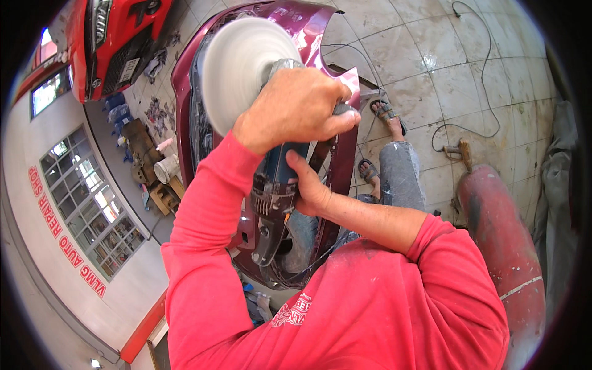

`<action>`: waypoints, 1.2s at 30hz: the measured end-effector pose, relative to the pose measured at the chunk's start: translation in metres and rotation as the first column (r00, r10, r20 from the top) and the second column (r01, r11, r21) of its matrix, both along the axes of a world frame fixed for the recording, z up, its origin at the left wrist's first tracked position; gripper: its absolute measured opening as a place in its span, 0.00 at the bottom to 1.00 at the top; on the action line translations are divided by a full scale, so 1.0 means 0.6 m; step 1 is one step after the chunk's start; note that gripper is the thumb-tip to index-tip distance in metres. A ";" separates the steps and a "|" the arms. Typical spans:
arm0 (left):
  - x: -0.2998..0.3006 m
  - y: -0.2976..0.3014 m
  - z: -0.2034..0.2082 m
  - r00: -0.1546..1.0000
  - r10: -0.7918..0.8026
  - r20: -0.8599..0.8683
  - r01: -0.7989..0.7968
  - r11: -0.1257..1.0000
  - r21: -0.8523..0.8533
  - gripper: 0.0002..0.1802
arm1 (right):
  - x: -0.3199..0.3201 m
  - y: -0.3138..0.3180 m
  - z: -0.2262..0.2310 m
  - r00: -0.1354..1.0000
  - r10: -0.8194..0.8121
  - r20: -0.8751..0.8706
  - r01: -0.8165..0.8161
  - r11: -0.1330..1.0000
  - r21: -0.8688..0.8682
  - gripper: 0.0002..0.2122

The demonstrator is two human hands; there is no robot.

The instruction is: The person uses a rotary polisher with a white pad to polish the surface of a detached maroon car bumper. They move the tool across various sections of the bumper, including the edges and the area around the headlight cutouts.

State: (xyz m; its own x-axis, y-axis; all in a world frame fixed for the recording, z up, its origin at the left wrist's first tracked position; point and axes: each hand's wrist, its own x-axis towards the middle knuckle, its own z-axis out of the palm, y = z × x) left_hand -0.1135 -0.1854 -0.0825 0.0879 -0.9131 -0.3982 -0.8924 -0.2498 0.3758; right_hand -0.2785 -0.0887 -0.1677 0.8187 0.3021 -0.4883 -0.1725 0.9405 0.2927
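A power polisher (271,191) with a dark blue and black body lies between my two hands. Its large round white pad (231,71) is smeared in rings, as if spinning. My left hand (296,105) is closed round the front handle, just behind the pad. Lower down, my right hand (308,188) grips the side of the body, its thumb on top. Under the tool is a glossy maroon car bumper (287,18), partly covered by the pad and my arms. Whether the pad touches the bumper I cannot tell.
A red car (114,43) stands at the far left. Boxes and a white bucket (166,168) line the wall. Sandalled feet (385,116) are on the tiled floor, right of the bumper. A black cord (490,80) trails there, near a red cylindrical tank (502,240).
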 end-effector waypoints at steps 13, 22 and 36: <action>0.000 0.023 0.010 1.000 0.017 -0.024 -0.018 0.997 -0.075 0.22 | -0.007 0.013 0.002 1.000 0.014 0.009 -0.014 0.999 -0.040 0.34; -0.170 0.250 0.124 0.984 0.164 0.076 -0.162 0.986 -0.027 0.17 | -0.158 0.194 0.016 0.952 0.189 0.241 -0.133 0.964 -0.231 0.34; -0.431 0.527 0.185 0.931 0.280 0.235 -0.254 0.958 -0.136 0.17 | -0.399 0.412 -0.003 0.762 0.476 0.439 -0.284 0.855 -0.435 0.24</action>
